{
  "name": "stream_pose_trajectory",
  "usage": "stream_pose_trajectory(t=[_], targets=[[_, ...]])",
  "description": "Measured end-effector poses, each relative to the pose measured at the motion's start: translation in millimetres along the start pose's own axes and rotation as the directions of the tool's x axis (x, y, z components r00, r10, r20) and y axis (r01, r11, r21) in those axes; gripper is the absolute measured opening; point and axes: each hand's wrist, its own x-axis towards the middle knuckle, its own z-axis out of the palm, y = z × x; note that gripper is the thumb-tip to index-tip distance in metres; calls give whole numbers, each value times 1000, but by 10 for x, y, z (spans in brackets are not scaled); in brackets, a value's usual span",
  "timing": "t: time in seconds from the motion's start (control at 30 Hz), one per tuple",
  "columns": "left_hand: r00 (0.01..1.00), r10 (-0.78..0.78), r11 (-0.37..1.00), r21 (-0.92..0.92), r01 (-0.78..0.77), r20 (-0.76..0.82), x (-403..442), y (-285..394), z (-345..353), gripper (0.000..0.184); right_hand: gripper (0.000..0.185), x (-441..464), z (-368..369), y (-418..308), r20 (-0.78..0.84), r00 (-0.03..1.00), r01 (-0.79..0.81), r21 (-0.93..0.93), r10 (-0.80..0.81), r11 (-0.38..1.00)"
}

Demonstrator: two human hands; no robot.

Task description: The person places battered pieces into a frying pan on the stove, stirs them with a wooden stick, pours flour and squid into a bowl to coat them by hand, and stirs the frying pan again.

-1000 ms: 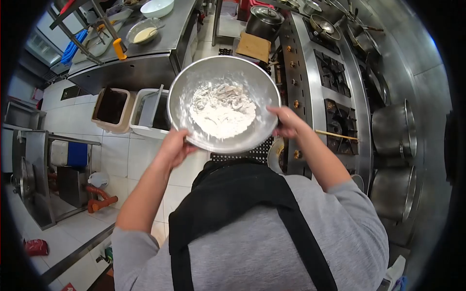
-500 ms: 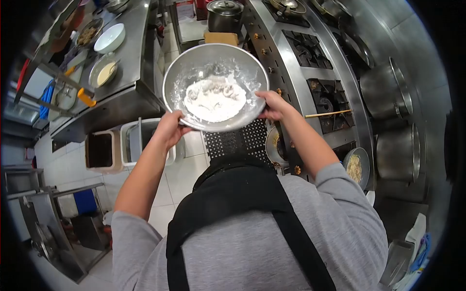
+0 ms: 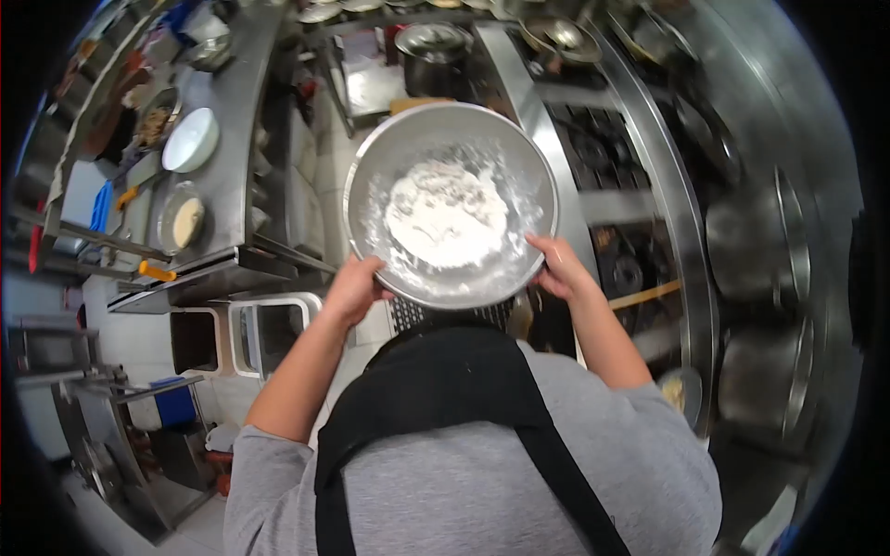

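Observation:
A large steel mixing bowl (image 3: 371,148) is held out in front of me in both hands. White flour-like powder (image 3: 445,227) lies heaped in it, with some lumpy pieces at its far side and smears up the wall. My left hand (image 3: 354,289) grips the near left rim, thumb over the edge and fingers underneath. On the right rim my right hand (image 3: 559,267) has the same kind of hold, its fingers partly hidden beneath the bowl.
Gas burners (image 3: 593,144) run along the right, with a wooden stick (image 3: 646,296) lying across one. Large pots (image 3: 756,243) stand beyond them. A steel counter (image 3: 236,120) on the left carries a white bowl (image 3: 191,141) and a bowl of pale batter (image 3: 185,222). Bins (image 3: 197,340) stand below.
The bowl, with both hands on it, has shifted right and lower in view, nearer my body. The surroundings have shifted too as my head moved. Both grips stay the same.

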Motion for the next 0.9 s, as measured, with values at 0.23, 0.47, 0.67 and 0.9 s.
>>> stream_pose_trajectory(t=[0.23,0.47,0.67,0.9], targets=[[974,83,995,69,-69,-213,69,423,25,44,39,580,320,-504,88,996,-13,-107,22,994],[899,286,908,-205,-365,-333,348,981,-609,52,43,1700,1186,-548,263,964,82,-163,-37,983],[896,272,932,-137,-336,-351,1070,1617,-1236,48,40,2413,2222,-947,264,953,184,-102,-151,978],[907,253,899,-264,-349,-336,1549,2465,-1722,48,37,3270,3012,-1518,335,939,145,-179,-78,973]])
